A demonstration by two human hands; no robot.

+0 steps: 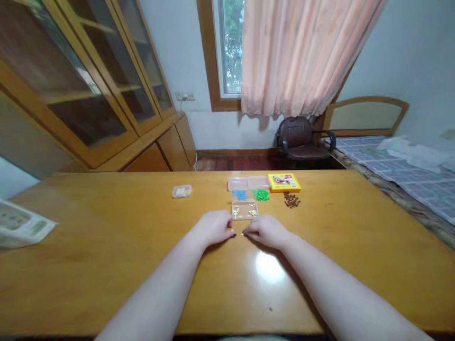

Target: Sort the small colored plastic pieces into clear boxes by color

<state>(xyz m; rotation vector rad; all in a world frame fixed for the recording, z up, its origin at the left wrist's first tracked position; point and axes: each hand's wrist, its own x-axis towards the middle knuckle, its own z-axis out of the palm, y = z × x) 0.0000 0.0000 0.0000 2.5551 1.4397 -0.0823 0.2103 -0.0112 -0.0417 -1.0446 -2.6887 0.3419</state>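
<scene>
Head view, work at the centre: one small pale bit (232, 230) at the fingertips of the left hand (215, 226), a second pale speck (242, 234) at those of the right hand (269, 231).

Hands: both low over the near side of the tray, tips facing, a narrow gap between. Each appears to pinch its piece between thumb and fingers; exact shapes too small to tell.

Step in hand, as judged: fine fingertip handling of single pieces. The next move would call for a light, steady pinch and careful alignment of the tips.

Clear tray (244, 211), just beyond the hands: holds scattered pale yellow pieces (253, 212), middle largely bare.

Behind the tray, left to right: pile of blue pieces (239, 194); pile of green pieces (261, 195). To the right, apart: heap of dark brown pieces (292, 200).

Back row: two clear containers side by side (258, 182); yellow box (284, 182), lying flat, printed top.

Left, well apart: small clear case (182, 191), pale contents unclear; white packet (24, 225) at the picture's edge.

Support: wooden desk (124, 227), glossy.

Surroundings: glass-fronted cabinet (106, 71), pink curtain (298, 52), dark office chair (300, 135), bed (384, 156).
</scene>
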